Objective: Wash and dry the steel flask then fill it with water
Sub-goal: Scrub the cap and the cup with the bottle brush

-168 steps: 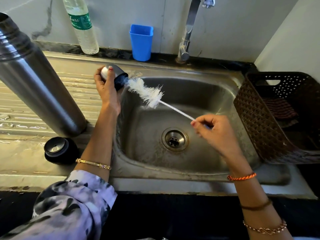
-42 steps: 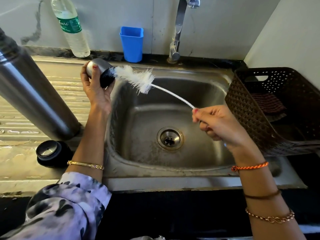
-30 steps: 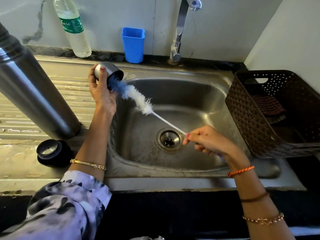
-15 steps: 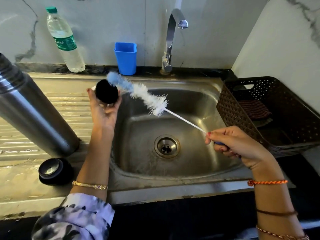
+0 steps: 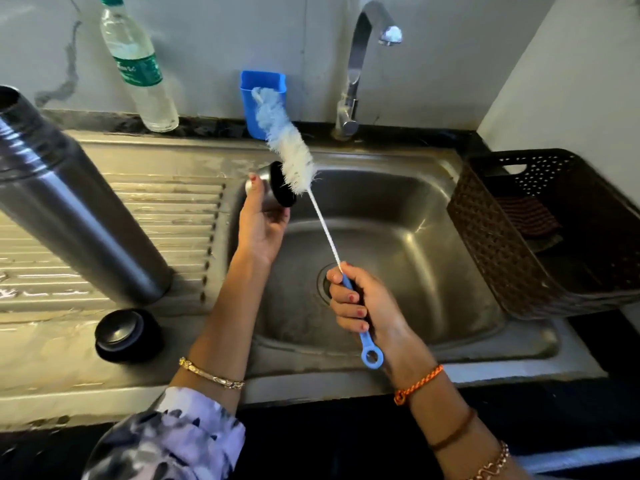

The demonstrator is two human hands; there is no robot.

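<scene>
Both hands were full: my left hand gripped the flask's cup over the sink, my right hand the brush. The steel flask stood on the drainboard, likely wet, slippery, best grasped mid-body.

1. The steel flask is silver-grey.
2. The bottle brush has white bristles, pale blue at the tip, and a blue handle.
3. The cup at the sink's back edge is blue.
4. The basket is dark brown, perforated.
5. The sleeve is lilac with dark blotches.
</scene>
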